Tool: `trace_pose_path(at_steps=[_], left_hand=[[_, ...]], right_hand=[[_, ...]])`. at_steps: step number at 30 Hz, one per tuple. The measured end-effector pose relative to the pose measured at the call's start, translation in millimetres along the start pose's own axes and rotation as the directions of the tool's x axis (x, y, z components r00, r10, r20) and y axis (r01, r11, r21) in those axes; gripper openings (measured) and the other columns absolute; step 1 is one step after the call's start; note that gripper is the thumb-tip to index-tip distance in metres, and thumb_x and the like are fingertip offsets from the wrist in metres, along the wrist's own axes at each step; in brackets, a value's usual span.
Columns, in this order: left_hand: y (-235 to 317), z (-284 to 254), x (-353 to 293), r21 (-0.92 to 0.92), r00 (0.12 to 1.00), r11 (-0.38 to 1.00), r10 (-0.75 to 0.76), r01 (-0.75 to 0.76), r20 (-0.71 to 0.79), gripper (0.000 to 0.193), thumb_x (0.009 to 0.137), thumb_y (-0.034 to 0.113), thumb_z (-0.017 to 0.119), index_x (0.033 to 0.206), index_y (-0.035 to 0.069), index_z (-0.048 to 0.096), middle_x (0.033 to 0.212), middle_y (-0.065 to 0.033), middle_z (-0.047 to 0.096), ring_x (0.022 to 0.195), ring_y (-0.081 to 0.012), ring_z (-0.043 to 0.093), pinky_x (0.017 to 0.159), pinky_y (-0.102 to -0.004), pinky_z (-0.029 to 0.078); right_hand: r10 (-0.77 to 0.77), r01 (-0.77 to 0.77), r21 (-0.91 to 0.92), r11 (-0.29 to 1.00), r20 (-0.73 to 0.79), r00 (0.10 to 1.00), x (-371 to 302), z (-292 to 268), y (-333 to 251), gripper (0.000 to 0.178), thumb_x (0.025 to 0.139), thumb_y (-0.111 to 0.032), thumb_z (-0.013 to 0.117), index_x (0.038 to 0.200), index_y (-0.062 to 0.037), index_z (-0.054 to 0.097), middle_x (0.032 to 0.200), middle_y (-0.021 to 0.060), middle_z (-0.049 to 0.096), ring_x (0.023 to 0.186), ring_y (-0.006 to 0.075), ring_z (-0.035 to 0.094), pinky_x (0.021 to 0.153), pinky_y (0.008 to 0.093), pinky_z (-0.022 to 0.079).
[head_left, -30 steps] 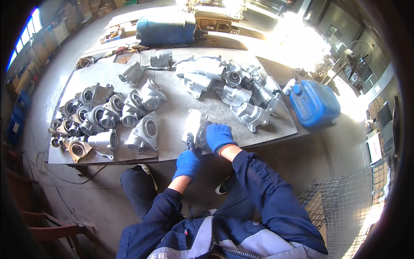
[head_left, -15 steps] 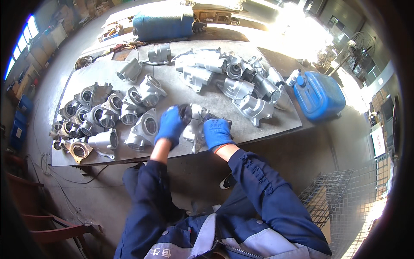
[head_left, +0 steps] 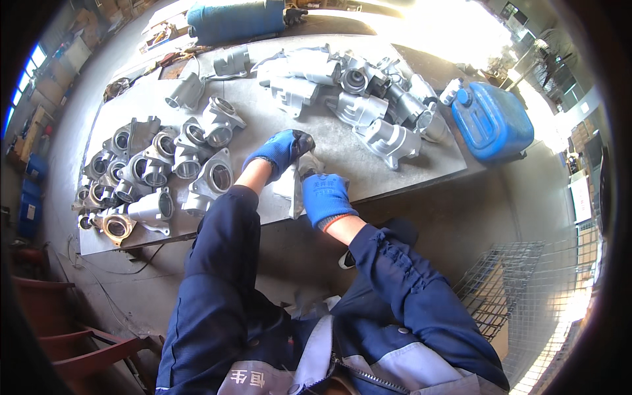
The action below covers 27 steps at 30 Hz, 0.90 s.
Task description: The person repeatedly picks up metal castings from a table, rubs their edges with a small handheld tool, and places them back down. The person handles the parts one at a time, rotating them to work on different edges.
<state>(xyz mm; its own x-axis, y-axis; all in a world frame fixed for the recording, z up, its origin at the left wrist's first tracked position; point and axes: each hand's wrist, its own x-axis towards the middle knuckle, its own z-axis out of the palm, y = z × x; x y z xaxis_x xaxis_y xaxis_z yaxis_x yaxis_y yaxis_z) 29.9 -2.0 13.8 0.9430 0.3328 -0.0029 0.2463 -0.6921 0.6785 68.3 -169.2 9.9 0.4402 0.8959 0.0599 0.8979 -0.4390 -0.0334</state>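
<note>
At the near edge of the metal table, a silver-grey metal casting (head_left: 288,187) stands partly hidden behind my gloved hands. My right hand (head_left: 327,197), in a blue glove with an orange cuff edge, is closed on its right side. My left hand (head_left: 282,150), in a blue glove with dark fingertips, is curled at the casting's top; whatever those fingers hold, if anything, is hidden. Left of my hands lies a similar flanged casting (head_left: 205,184) with a round opening.
Several hollow castings (head_left: 137,164) cover the table's left side. More silver castings (head_left: 359,108) are heaped at the back right. A blue jerrycan (head_left: 494,125) sits at the right edge, and a blue drum (head_left: 237,21) lies behind the table. Wire mesh (head_left: 520,289) stands lower right.
My left hand has moved up and right, over the top of the casting. My right hand stays on the casting's right side. The view has shifted slightly.
</note>
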Motion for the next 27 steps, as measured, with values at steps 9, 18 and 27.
trace_pose_path(at_steps=[9,18,27], left_hand=[[-12.5,11.8,3.5,-0.234,0.987,0.960,-0.146,0.156,0.062,0.043,0.100,0.041,0.044,0.105,0.004,0.066,0.093,-0.0058,0.067,0.075,-0.0153,0.056,0.068,-0.0298,0.048],[-27.2,18.3,8.2,-0.217,0.994,0.973,-0.086,0.071,-0.061,0.035,0.093,0.037,0.052,0.103,0.007,0.067,0.084,-0.0147,0.066,0.071,-0.0221,0.059,0.071,-0.0354,0.049],[-61.2,96.8,-94.8,-0.272,0.678,0.914,-0.405,0.300,-0.614,0.024,0.096,0.021,0.053,0.111,0.004,0.058,0.091,-0.0104,0.062,0.083,-0.0214,0.059,0.074,-0.0316,0.048]], right_hand=[[-0.017,0.019,0.022,1.000,-0.107,0.994,-55.6,39.1,-16.6,0.007,0.082,-0.014,0.057,0.080,-0.0130,0.064,0.068,0.0082,0.066,0.059,0.0248,0.066,0.051,0.0419,0.045],[-0.208,0.199,0.061,0.978,0.296,0.932,-129.7,129.9,-26.7,0.019,0.085,-0.021,0.055,0.081,-0.0155,0.073,0.080,0.0098,0.072,0.069,0.0255,0.070,0.057,0.0426,0.051],[0.159,0.022,0.620,0.784,-0.236,0.959,-70.0,63.1,48.2,0.021,0.084,-0.028,0.064,0.094,-0.0090,0.061,0.082,0.0175,0.067,0.077,0.0341,0.066,0.064,0.0451,0.051]])
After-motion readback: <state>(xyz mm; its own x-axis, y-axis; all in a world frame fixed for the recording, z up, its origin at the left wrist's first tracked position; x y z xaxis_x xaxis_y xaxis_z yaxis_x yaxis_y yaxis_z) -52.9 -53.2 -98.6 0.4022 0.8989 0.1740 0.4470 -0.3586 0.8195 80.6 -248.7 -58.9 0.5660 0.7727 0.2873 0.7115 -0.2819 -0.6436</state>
